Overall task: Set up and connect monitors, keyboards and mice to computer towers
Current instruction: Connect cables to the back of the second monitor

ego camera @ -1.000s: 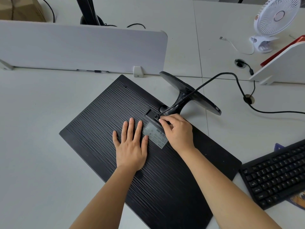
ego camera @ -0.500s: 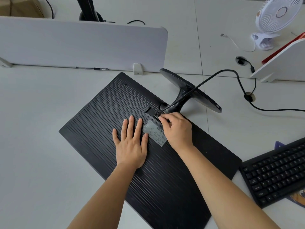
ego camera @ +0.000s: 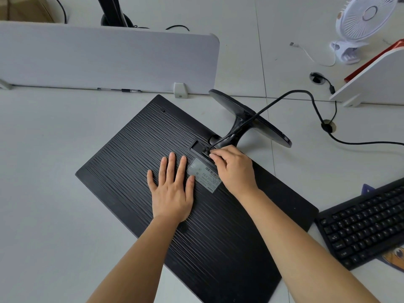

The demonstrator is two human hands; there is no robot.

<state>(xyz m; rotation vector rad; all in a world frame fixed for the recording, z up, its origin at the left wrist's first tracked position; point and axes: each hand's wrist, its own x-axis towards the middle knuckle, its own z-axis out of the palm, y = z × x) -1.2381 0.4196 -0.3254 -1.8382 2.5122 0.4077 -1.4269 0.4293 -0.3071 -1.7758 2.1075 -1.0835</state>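
**Head cam: monitor face-down on the desk, plug at the back port**

So the monitor (ego camera: 218, 237) is lying screen-down around the middle of the desk (ego camera: 54, 171), turned at an angle, one corner nearly up against the divider (ego camera: 109, 57) along the far edge. The back is matte black plastic covered in fine raised ridges, with a rectangular recess up by the stand's neck and a grey label (ego camera: 204, 174) with a barcode right below it. The stand (ego camera: 262, 123) is glossy black with a curved neck and an oval base, and the base sticks up tilted off the desk.

Left hand (ego camera: 172, 193) is flat on the ribbed back, fingers straight and together, just left of the label. Right hand (ego camera: 234, 169) has its fingers curled, pinching the black plug (ego camera: 205, 150) at the recess. Can't tell if the plug is fully seated.

The cable (ego camera: 284, 99) is black and round. It arcs up over the stand and drops to a grommet (ego camera: 328, 125) toward the right edge.

A black keyboard (ego camera: 367, 224) sits at the right edge, just beside the monitor's corner. A white plastic fan (ego camera: 365, 20) is at the far right corner.
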